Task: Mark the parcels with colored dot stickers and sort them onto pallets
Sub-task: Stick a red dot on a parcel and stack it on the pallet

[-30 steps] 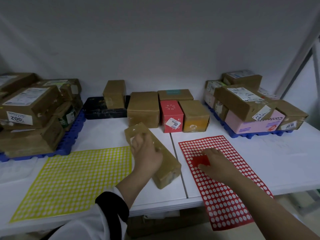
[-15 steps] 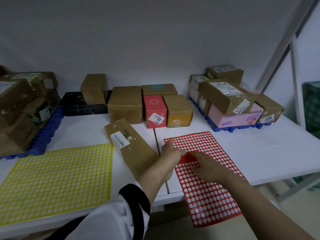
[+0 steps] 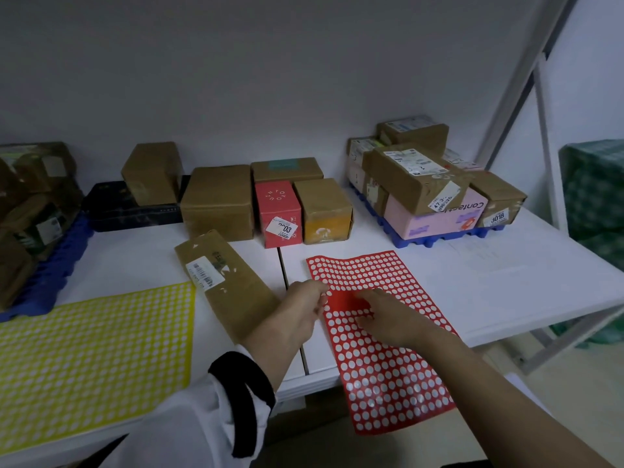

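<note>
A red sticker sheet (image 3: 388, 383) with white dots lies on the white table (image 3: 506, 282), its near end hanging over the front edge. My left hand (image 3: 300, 307) pinches the sheet's left edge. My right hand (image 3: 388, 315) rests on the sheet with bent fingers beside a bare red patch; whether it holds a dot is hidden. A long brown parcel (image 3: 233, 285) with a barcode label lies flat just left of my left hand. Further left lies a yellow sticker sheet (image 3: 94, 349).
Blue pallets with stacked parcels stand at the back right (image 3: 439, 239) and far left (image 3: 50, 282). Along the wall sit a brown box (image 3: 217, 201), a red box (image 3: 277, 211), a yellow-fronted box (image 3: 324, 211) and a black box (image 3: 128, 207). A green wrapped bundle (image 3: 594, 214) stands beyond the table's right end.
My left hand let go of the long brown parcel, which now lies flat, and moved right to the red sheet's edge. My right hand stayed on the sheet. The view shifted right.
</note>
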